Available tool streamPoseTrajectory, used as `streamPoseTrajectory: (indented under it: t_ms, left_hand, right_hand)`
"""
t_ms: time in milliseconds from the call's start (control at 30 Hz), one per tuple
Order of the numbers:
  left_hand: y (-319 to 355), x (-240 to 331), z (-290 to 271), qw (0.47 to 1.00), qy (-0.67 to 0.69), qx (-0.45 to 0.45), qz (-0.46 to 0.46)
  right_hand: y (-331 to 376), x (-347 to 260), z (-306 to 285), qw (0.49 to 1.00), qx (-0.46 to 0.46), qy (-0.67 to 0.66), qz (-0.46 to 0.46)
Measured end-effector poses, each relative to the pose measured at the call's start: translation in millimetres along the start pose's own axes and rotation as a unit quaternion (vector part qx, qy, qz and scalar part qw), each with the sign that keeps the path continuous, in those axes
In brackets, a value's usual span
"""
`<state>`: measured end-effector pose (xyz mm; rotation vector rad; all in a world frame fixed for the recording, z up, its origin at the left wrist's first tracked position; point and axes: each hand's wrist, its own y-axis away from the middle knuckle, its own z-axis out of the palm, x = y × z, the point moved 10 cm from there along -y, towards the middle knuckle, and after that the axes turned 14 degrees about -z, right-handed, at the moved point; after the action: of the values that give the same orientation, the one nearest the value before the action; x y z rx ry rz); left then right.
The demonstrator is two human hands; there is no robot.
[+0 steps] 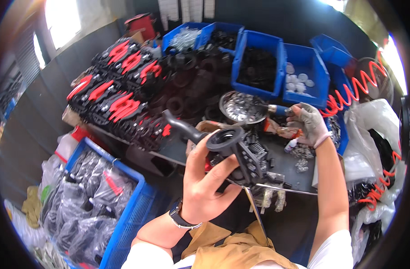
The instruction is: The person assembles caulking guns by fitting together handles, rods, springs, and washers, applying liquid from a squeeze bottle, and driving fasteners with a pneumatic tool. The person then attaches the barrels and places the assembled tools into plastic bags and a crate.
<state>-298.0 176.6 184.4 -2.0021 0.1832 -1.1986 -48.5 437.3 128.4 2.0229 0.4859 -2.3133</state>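
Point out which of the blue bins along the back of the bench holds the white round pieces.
It is the blue bin just behind the gloved right hand, with white discs lying on its floor; the neighbouring bins hold black parts or clear bagged pieces.

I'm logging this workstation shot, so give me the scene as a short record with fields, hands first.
left hand: bare, holds a black plastic part with a handle, raised over the bench
right hand: grey glove, closed on a small tool beside the metal bowl
bench left: stacked black and red assemblies
bench rear: blue bins
floor left: blue crate of bagged parts
right side: red coiled hose
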Motion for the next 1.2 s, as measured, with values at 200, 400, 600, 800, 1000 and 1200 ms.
streamPoseTrajectory:
  t_ms: [200, 400, 600, 800, 1000, 1200]
  left_hand:
    - [-22, 27, 44, 0.999, -0.016, -0.022, 0.039]
    - [-27, 52, 70, 0.996, -0.045, -0.035, 0.064]
    - [-30, 95, 100, 0.992, -0.023, -0.077, 0.096]
    - [-23, 138, 109, 0.982, -0.046, -0.07, 0.17]
    - [-7, 169, 112, 0.968, 0.15, -0.039, 0.197]
    - [1, 190, 115, 0.967, 0.128, -0.039, 0.219]
  right_hand:
    - [61, -59, 17, 0.999, -0.023, -0.03, -0.033]
    - [122, -100, -18, 0.989, 0.035, -0.052, -0.132]
    - [150, -95, -65, 0.981, 0.111, -0.126, -0.1]
    - [271, -243, 30, 0.589, 0.029, 0.537, -0.603]
    - [273, -269, 49, 0.561, 0.08, 0.557, -0.607]
    - [271, -245, 17, 0.687, 0.151, 0.5, -0.506]
